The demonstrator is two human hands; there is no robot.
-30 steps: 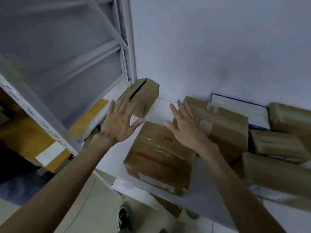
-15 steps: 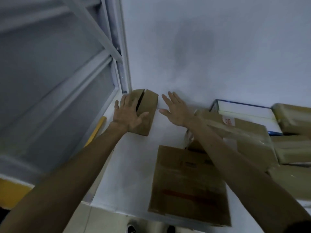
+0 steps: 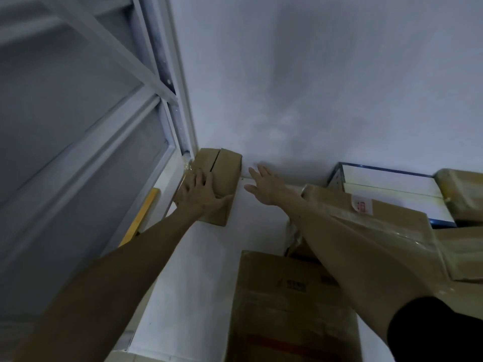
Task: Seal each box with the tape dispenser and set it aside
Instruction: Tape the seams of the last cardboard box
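A small brown cardboard box point(image 3: 223, 168) stands in the far left corner of the white table point(image 3: 198, 278), against the wall; a dark gap runs between its two top flaps. My left hand point(image 3: 200, 194) lies flat on the box's left flap with fingers spread. My right hand point(image 3: 264, 186) hovers just right of the box, fingers straight and holding nothing. No tape dispenser is in view.
A larger taped box point(image 3: 287, 307) sits near the table's front edge under my right forearm. Several taped boxes point(image 3: 386, 218) pile up at the right, with a white, blue-edged board point(image 3: 386, 178) behind them. A white metal rack frame point(image 3: 167, 100) rises at the left.
Both hands have reached farther toward the corner. My left hand has settled onto the small box's top and my right hand has come closer to its right side.
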